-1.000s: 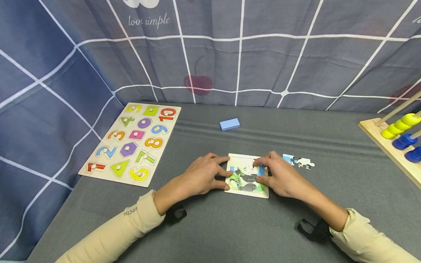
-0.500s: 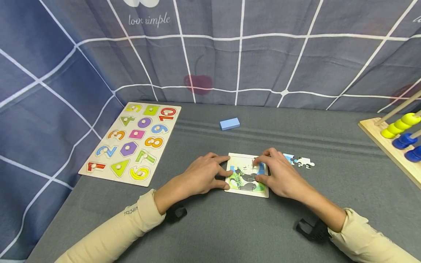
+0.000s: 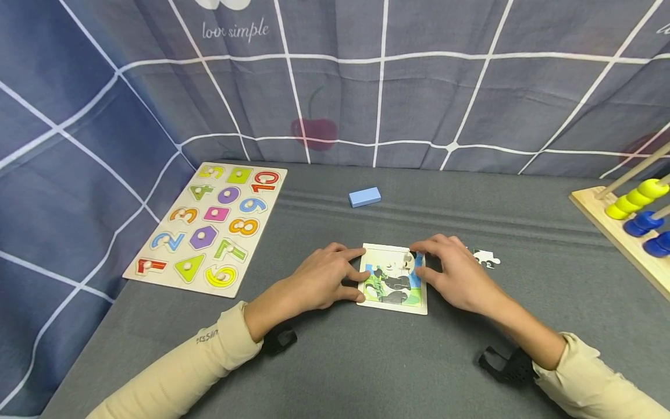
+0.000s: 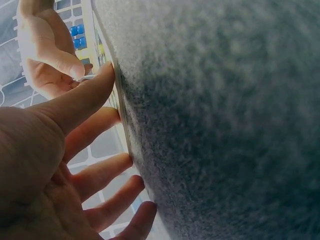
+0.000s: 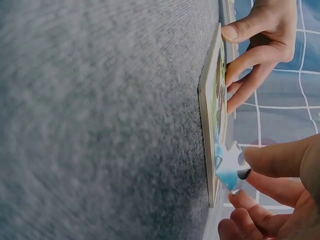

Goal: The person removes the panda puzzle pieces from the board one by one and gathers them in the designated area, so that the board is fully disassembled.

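A small panda jigsaw puzzle in a pale wooden frame [image 3: 395,308] lies on the grey cloth, its lower rows filled. My left hand [image 3: 325,278] rests against the frame's left edge, thumb and fingers spread and nearly straight. At the upper right corner, my right hand [image 3: 458,276] pinches a blue, white and black puzzle piece [image 5: 230,166] between thumb and fingers. In the right wrist view this piece stands tilted up from the puzzle's surface. A loose white and black piece [image 3: 488,259] lies beyond the right hand, which hides part of the cloth there.
A number and shape peg board [image 3: 209,230] lies at the left. Behind the puzzle sits a blue block [image 3: 364,197]. A wooden bead abacus [image 3: 623,233] stands at the right edge. A grey checked curtain [image 3: 345,87] hangs along the back.
My right hand has shifted slightly right and tilted the puzzle piece near the upper right corner, uncovering more of the panda picture. The left hand stays at the frame's left edge.
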`<state>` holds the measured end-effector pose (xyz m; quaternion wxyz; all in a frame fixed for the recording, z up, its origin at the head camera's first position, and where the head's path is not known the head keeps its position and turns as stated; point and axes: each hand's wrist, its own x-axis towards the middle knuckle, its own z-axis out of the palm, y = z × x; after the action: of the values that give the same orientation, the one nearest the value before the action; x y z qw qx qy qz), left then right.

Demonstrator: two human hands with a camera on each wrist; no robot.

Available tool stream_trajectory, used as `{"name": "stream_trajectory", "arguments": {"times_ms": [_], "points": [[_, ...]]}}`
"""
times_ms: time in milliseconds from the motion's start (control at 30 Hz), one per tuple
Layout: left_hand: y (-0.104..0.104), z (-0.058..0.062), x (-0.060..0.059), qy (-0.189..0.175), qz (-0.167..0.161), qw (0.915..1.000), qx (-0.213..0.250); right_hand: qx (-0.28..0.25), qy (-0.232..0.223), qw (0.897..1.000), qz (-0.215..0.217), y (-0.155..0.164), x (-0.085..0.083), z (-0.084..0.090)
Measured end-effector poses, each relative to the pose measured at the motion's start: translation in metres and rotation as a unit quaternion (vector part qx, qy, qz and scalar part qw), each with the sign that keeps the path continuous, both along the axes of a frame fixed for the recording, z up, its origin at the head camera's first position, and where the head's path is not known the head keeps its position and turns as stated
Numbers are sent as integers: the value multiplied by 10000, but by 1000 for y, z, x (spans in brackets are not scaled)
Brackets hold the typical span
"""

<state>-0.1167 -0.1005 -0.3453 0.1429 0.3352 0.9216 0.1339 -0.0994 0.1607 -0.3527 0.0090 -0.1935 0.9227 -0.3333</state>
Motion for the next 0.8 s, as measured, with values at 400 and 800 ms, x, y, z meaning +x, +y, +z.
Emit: {"name": "stream_trajectory", "arguments": {"times_ms": [400, 800], "points": [[-1, -1, 0, 21, -37, 10000, 34, -148, -20, 9999, -14, -3, -4, 0], [-1, 0, 0, -32, -41, 10000, 64, -218, -305, 9993, 80, -5, -5, -1]]}}
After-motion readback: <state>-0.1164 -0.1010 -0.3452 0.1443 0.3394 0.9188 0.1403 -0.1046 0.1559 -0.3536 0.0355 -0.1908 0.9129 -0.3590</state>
